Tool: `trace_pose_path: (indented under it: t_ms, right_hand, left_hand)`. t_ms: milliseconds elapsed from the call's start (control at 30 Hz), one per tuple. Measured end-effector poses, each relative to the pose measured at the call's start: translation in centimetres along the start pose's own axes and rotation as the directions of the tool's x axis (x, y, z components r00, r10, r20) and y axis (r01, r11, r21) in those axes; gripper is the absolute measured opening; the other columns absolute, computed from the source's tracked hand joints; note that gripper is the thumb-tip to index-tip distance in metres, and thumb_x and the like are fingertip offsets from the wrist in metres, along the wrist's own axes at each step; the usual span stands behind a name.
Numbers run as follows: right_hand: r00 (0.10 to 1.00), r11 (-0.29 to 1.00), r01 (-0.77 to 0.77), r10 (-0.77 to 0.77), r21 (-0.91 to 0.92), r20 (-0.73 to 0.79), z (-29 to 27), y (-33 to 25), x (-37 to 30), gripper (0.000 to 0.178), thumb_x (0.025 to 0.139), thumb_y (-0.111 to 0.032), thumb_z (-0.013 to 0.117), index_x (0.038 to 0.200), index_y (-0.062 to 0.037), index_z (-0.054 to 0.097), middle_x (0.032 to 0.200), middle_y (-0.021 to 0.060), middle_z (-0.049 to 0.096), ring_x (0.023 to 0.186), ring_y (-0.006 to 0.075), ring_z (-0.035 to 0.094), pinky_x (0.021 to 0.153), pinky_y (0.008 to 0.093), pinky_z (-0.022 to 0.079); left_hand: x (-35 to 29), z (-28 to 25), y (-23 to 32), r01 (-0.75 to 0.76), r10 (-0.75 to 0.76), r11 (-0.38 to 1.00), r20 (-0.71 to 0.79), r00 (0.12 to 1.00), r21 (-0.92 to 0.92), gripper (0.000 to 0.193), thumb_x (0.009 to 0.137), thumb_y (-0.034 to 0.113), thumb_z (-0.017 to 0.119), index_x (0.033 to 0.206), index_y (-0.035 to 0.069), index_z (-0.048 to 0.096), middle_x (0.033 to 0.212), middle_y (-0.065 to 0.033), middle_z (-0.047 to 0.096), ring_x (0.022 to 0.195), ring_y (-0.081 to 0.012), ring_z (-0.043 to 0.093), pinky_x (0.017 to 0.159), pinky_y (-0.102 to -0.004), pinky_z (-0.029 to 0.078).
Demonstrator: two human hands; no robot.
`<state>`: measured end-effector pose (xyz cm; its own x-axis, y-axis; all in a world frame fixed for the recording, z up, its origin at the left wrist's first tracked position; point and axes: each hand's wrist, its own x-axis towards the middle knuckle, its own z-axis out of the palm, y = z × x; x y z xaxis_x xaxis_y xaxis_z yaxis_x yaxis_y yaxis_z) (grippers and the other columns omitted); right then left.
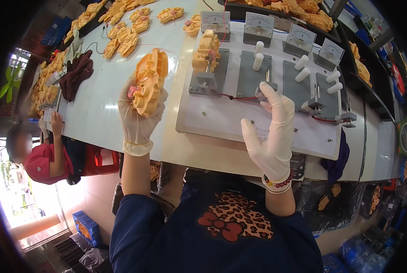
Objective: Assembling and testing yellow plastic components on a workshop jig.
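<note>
My left hand, in a white glove, is closed round a yellow-orange moulded plastic housing and holds it upright above the table. A small pink piece shows at the housing's side. My right hand, gloved too, has thumb and index finger spread apart. Its index fingertip is at the metal clamp on the second grey plate of a white test board; whether it presses there I cannot tell. Another yellow-orange housing sits on the first grey plate, by a metal clamp.
Several analogue meters line the board's far side, with white pegs before them. Loose housings and wires lie at the far left, near a dark cloth. A black tray of housings stands behind. Another person sits at left.
</note>
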<state>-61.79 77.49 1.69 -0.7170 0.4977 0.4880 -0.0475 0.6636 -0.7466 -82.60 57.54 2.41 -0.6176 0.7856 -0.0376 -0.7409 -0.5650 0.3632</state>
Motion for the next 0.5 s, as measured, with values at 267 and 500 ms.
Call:
trace_pose_path:
  t_ms: [267, 500]
  right_hand:
    - [0.985, 0.989, 0.144, -0.140, 0.043, -0.097, 0.9, 1.9, -0.5, 0.046, 0.069, -0.003, 0.068, 0.115, -0.0049, 0.061, 0.097, 0.0115, 0.057, 0.081, 0.0289, 0.057, 0.071, 0.0368, 0.048]
    - [0.976, 0.979, 0.192, -0.184, 0.070, -0.116, 0.6, 2.1, -0.2, 0.046, 0.067, -0.002, 0.066, 0.113, -0.0050, 0.062, 0.092, 0.0119, 0.059, 0.078, 0.0286, 0.059, 0.066, 0.0365, 0.049]
  left_hand:
    - [1.2, 4.9, -2.1, 0.051, -0.049, 0.995, -0.030, 0.998, 0.081, 0.046, 0.101, 0.033, 0.050, 0.133, 0.000, 0.044, 0.106, -0.0147, 0.054, 0.083, -0.0228, 0.057, 0.059, -0.0307, 0.054]
    - [8.7, 15.3, -7.8, -0.202, 0.047, -0.059, 0.205, 0.978, 0.978, 0.049, 0.093, 0.028, 0.068, 0.132, 0.004, 0.051, 0.109, -0.0111, 0.064, 0.094, -0.0178, 0.065, 0.074, -0.0292, 0.055]
